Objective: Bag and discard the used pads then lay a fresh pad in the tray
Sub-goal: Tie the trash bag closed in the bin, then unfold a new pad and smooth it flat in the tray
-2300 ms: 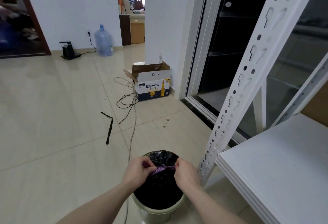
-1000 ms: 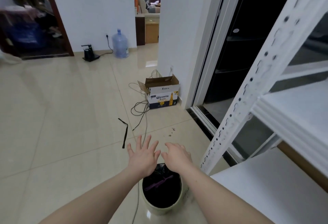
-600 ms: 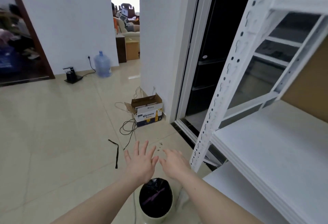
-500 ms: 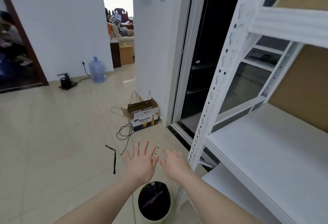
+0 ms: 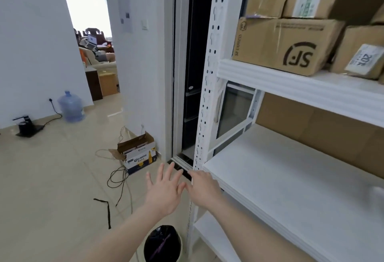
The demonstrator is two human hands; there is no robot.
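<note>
A pale bin (image 5: 181,248) lined with a black bag (image 5: 160,246) stands on the floor below my arms, and a purple strip (image 5: 161,246) lies inside it. My left hand (image 5: 165,192) is stretched forward above the bin with fingers spread, holding nothing. Beside it, my right hand (image 5: 204,191) hovers with relaxed fingers near the front corner of the white shelf (image 5: 270,176), also empty. No pad or tray is in sight.
A white metal rack post (image 5: 205,95) rises right of my hands. Cardboard boxes (image 5: 284,43) sit on the upper shelf. On the floor lie a beer carton (image 5: 139,155), loose cables (image 5: 118,180), a black strap (image 5: 105,207) and a water jug (image 5: 70,106).
My hands let go of the purple tie at the bin and lifted, fingers spreading. The view rose and swung right, so the bin dropped low and the boxed upper shelf appeared.
</note>
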